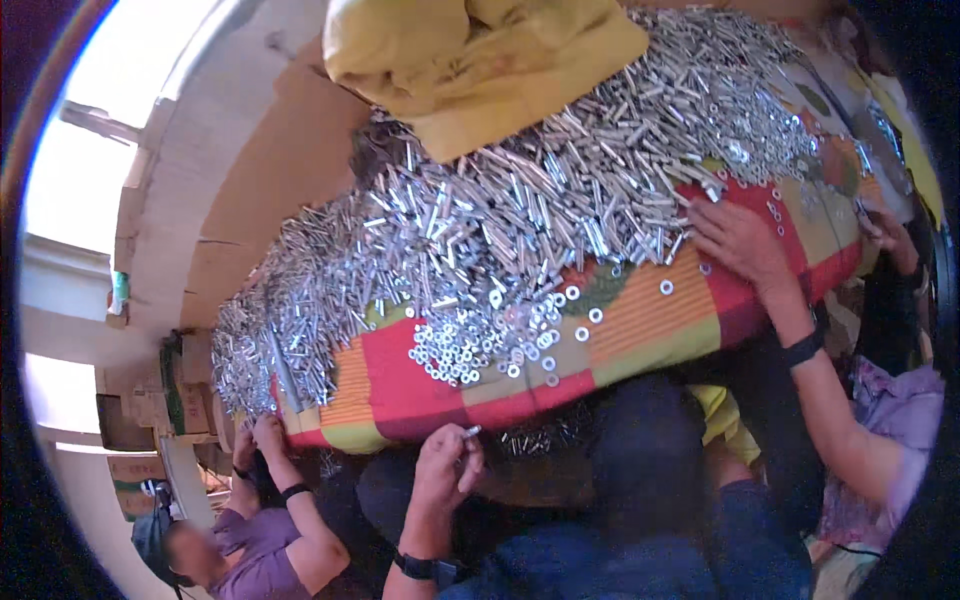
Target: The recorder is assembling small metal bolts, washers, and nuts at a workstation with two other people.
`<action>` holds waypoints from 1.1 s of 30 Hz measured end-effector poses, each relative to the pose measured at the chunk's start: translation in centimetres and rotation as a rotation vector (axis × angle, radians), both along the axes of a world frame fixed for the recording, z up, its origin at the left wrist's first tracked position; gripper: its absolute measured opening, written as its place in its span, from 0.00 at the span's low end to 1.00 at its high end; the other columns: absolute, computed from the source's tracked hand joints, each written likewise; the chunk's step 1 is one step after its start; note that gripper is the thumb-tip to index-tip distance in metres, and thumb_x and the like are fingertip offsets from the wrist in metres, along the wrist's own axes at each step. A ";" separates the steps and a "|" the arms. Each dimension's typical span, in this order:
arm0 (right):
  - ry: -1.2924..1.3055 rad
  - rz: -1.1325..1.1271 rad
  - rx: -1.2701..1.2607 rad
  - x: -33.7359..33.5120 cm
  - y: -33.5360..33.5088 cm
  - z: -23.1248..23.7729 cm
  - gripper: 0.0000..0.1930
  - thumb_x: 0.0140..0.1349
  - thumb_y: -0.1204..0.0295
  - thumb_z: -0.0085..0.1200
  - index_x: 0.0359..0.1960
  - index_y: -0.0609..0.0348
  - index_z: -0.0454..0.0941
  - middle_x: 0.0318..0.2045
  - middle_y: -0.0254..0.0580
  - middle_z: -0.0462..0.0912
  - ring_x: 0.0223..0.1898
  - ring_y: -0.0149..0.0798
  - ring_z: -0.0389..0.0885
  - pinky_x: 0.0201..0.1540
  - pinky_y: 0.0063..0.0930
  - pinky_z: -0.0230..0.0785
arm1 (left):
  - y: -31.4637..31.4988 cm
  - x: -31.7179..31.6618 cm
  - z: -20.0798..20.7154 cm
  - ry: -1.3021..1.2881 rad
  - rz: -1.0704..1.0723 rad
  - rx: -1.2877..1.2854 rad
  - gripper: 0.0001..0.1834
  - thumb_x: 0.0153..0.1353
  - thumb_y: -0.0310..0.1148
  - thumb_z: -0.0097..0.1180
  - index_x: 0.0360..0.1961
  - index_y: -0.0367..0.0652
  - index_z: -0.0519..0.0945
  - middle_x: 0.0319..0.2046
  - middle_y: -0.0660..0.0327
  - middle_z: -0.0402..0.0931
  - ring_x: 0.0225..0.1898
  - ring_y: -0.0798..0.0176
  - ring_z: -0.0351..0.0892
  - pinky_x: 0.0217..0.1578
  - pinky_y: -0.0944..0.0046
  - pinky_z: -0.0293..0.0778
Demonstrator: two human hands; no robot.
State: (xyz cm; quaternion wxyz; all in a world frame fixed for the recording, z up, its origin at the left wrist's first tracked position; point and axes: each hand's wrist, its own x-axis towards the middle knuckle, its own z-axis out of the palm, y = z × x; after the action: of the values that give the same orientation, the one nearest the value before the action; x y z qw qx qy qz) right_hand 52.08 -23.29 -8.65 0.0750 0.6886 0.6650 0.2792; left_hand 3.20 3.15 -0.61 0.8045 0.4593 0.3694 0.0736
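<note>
My left hand (pixel 442 472) is raised in front of the near edge of a cloth-covered work surface. Thumb and fingers pinch a small silver metal piece (pixel 471 432), too small to tell its exact kind. Beyond the hand, several washers (pixel 450 352) lie on the checked cloth (pixel 640 350) in a loose cluster. Behind them spreads a heap of metal bolts and rod-like parts (pixel 560 190). A patch of skin by a dark blue sleeve (pixel 748 510), right of my knee, may belong to my right arm. Its fingers are hidden.
A co-worker's hand (pixel 738 240) reaches the heap at right; another hand (pixel 888 232) is beyond. A second person's hands (pixel 262 436) work at the left end. Yellow cloth (pixel 490 80) covers the heap's back. My dark-clothed knee (pixel 645 440) stands against the near edge.
</note>
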 end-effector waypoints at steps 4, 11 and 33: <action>-0.016 -0.284 -0.133 -1.2 -6.5 1.6 0.17 0.62 0.71 0.49 0.53 0.54 0.77 0.59 0.44 0.77 0.66 0.44 0.71 0.68 0.39 0.65 | -0.5 0.4 -0.4 0.031 0.054 0.008 0.18 0.72 0.46 0.53 0.35 0.41 0.75 0.20 0.55 0.75 0.10 0.70 0.60 0.12 0.70 0.56; 0.264 -0.545 -0.165 -2.8 -14.8 -4.9 0.17 0.63 0.71 0.50 0.53 0.56 0.78 0.57 0.44 0.78 0.63 0.43 0.73 0.64 0.39 0.67 | -0.7 1.2 -0.1 0.003 0.001 -0.013 0.18 0.73 0.45 0.51 0.36 0.40 0.75 0.21 0.55 0.76 0.10 0.71 0.60 0.11 0.71 0.54; 1.615 -1.241 -0.226 -24.3 -15.7 -20.0 0.16 0.65 0.72 0.52 0.53 0.60 0.79 0.50 0.43 0.83 0.53 0.40 0.79 0.55 0.37 0.72 | -1.3 -0.7 1.0 -0.113 0.011 -0.039 0.18 0.72 0.46 0.52 0.35 0.41 0.75 0.18 0.57 0.73 0.09 0.71 0.59 0.14 0.69 0.60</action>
State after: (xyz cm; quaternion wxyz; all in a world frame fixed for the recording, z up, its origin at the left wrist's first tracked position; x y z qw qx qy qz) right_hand 27.77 -38.98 -28.60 -0.1995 0.8828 0.0658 -0.4202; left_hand 2.45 1.82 0.40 0.8325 0.4366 0.3271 0.0966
